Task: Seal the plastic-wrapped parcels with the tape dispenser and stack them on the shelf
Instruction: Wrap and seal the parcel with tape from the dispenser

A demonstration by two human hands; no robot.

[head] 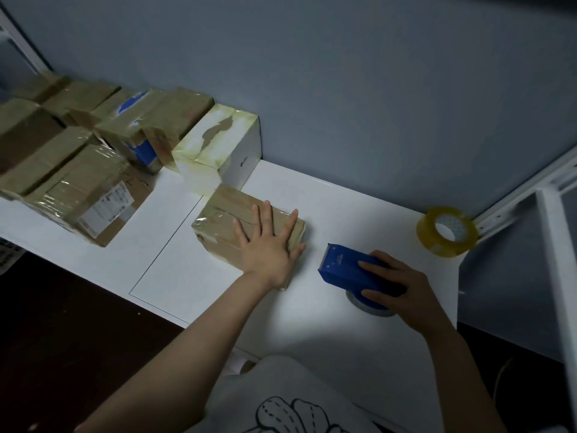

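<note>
White worktop is carrying everything: my left grip is pressing flat-fingered on the taped parcel, my right grip is clutching the blue tape dispenser.

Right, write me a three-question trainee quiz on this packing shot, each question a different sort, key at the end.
1. True or false: the left hand lies flat, fingers spread, on top of the brown parcel.
2. What does the right hand hold? A. scissors B. the blue tape dispenser C. a marker
3. Fill the gap: the spare tape roll sits on the table nearer the ___ hand.

Key: 1 true; 2 B; 3 right.
</note>
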